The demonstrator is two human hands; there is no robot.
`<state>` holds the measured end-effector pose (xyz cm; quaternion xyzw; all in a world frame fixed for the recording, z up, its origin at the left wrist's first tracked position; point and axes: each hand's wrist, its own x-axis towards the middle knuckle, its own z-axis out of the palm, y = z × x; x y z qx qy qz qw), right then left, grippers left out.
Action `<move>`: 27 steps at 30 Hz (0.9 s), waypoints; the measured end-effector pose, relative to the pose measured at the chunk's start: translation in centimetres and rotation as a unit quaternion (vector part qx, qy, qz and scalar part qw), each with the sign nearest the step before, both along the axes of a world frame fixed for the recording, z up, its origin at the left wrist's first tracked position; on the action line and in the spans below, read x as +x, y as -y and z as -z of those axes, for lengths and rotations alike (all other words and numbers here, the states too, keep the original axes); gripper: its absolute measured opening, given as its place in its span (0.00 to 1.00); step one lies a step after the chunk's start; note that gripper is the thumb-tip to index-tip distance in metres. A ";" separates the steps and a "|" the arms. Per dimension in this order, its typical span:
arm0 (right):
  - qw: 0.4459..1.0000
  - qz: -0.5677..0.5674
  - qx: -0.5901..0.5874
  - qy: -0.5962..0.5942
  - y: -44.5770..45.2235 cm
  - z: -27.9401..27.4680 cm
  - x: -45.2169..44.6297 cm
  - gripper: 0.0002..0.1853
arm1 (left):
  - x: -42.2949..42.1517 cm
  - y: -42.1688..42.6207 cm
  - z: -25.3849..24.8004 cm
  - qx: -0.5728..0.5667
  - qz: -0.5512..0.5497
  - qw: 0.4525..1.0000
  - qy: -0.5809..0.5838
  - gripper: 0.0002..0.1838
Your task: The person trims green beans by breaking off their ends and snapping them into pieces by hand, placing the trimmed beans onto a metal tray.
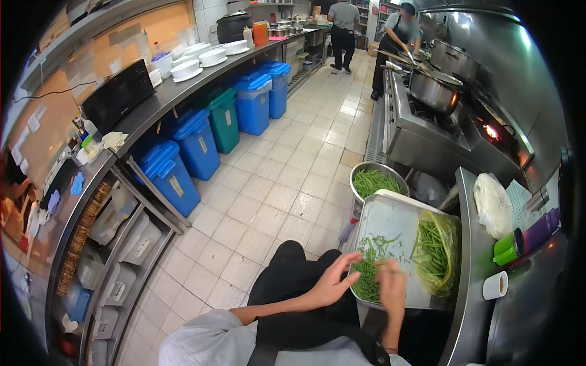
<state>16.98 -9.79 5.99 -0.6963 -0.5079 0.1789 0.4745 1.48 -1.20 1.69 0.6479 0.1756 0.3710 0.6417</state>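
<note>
My left hand [332,282] is at the near-left edge of a pale metal tray [384,216], its fingers stretched out and apart. Motion blurs my right hand [392,283], which hovers over the tray's near side, so its fingers do not show clearly. Between and below the hands lies a pile of small green bean pieces [366,282]. More loose bits [381,245] are scattered farther up the tray. On the tray's right side rests a yellowish clear plastic bag [448,274] filled with long green beans [432,244]. Beyond the tray, a steel bowl [352,177] holds more green beans [375,182].
At right, a steel counter [467,201] carries a white bag, a green container [506,249] and a white cup [495,285]. A large pot [430,94] stands on the stove, where one person works; another stands farther back. Lidded blue bins [198,146] line the left counter.
</note>
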 end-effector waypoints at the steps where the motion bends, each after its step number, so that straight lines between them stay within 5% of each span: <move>1: 0.996 -0.055 -0.063 0.003 -0.4 -0.9 -2.1 0.10 | 0.6 0.4 0.6 -0.070 0.037 0.997 0.017 0.17; 4: 0.994 -0.096 -0.053 0.027 -1.2 2.9 -5.1 0.07 | 0.7 0.8 1.6 -0.242 0.070 0.966 0.052 0.16; 5: 0.992 -0.117 -0.042 0.024 -1.2 2.9 -5.2 0.07 | 0.8 0.9 2.8 -0.196 0.034 0.979 0.052 0.17; 9: 0.966 -0.198 -0.120 -0.112 -1.2 2.6 -4.2 0.09 | -1.0 0.0 2.5 -0.346 0.041 0.935 0.061 0.22; 13: 0.962 -0.156 -0.187 -0.126 -1.3 1.5 -3.9 0.11 | -1.5 -1.9 2.8 -0.385 -0.061 0.904 0.176 0.21; 27: 0.972 -0.125 -0.139 -0.144 -0.5 4.8 -4.4 0.10 | -1.9 -0.2 2.2 -0.315 0.021 0.943 0.109 0.17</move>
